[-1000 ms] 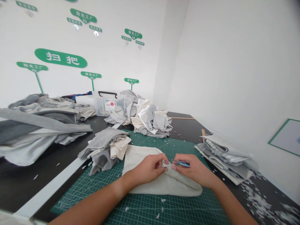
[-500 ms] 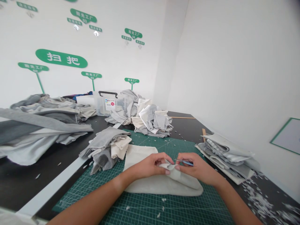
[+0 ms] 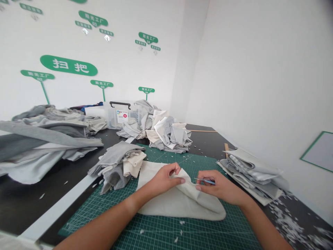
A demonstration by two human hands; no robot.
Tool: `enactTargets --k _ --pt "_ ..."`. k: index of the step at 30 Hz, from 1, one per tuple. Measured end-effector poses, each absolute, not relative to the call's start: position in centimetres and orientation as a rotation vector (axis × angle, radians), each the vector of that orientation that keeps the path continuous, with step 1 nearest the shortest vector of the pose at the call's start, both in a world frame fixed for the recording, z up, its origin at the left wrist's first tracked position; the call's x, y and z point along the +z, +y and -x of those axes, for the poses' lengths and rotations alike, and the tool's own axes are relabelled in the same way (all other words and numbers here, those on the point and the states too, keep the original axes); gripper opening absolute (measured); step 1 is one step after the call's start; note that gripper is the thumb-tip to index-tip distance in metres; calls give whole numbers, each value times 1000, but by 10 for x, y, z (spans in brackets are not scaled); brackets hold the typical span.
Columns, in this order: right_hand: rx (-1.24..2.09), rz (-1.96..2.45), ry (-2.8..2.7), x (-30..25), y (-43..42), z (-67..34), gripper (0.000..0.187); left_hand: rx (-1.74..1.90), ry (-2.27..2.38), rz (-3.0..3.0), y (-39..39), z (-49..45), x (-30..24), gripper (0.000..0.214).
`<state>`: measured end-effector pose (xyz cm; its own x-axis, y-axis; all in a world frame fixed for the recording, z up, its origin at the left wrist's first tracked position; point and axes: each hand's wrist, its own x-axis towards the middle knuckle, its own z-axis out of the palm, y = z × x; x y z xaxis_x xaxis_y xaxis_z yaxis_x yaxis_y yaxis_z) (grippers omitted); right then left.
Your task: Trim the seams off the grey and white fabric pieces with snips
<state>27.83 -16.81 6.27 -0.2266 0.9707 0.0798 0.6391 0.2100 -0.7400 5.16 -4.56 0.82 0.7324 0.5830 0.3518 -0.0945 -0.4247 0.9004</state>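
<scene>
A cream cloth (image 3: 179,205) lies loosely folded on the green cutting mat (image 3: 148,234). My left hand (image 3: 163,178) is closed on its upper edge, pinching it between thumb and fingers and lifting a fold. My right hand (image 3: 221,187) holds a slim blue tool (image 3: 208,181) with a thin pale tip, its exact kind too small to make out. The tip points left, close to the lifted edge. Thumb and forefinger of this hand are also at the cloth's edge; I cannot tell whether they grip it.
Folded grey and cream cloths (image 3: 117,156) lie left of the mat, with a larger heap (image 3: 169,132) behind. Long grey fabric (image 3: 44,146) covers the far left near a clear plastic box (image 3: 114,118). A folded stack (image 3: 252,173) and white scraps (image 3: 288,218) are on the right.
My left hand has moved slightly left and up, drawing the cloth's edge away from my right hand. The gap between the hands is wider. My right hand has barely moved.
</scene>
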Motion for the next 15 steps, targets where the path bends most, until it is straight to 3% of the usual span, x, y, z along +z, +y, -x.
enactTargets --k 7,15 --pt "751 1518 -1932 61 -167 -284 30 470 288 -1686 -47 -45 15 33" --pt "693 1546 -1887 53 -161 -292 30 660 324 -1479 -40 -46 12 32"
